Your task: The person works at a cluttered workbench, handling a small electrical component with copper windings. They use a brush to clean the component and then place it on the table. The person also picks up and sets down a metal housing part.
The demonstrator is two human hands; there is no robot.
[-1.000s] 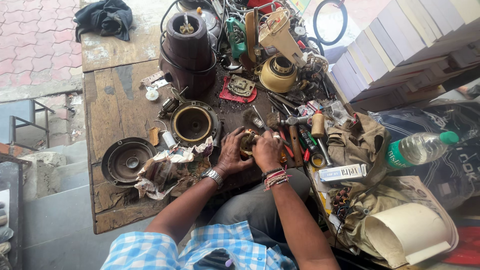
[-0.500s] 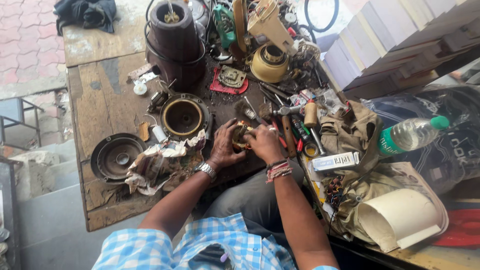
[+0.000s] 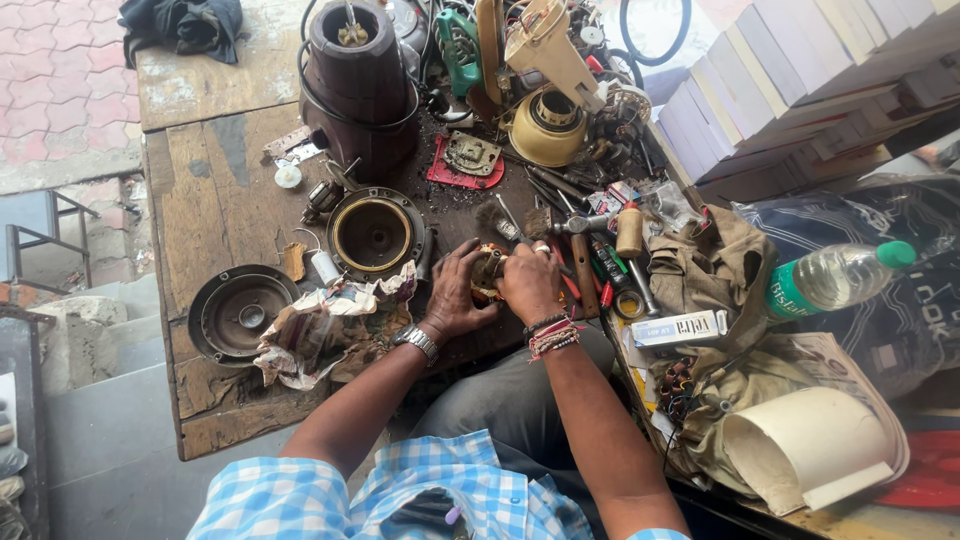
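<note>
Both my hands close around a small motor part with copper windings near the front edge of a worn wooden workbench. My left hand, with a metal watch on its wrist, grips the part from the left. My right hand, with thread bracelets on its wrist, covers it from the right, a ring on one finger. The part is mostly hidden between the fingers.
A round brass-rimmed housing lies just left of my hands, a dark round cover and crumpled paper further left. A dark cylindrical motor body stands behind. Screwdrivers, rags, a plastic bottle and a paper roll lie to the right.
The view has shifted slightly. My hands stay clasped on the small motor part in the same spot, with only small finger movements.
</note>
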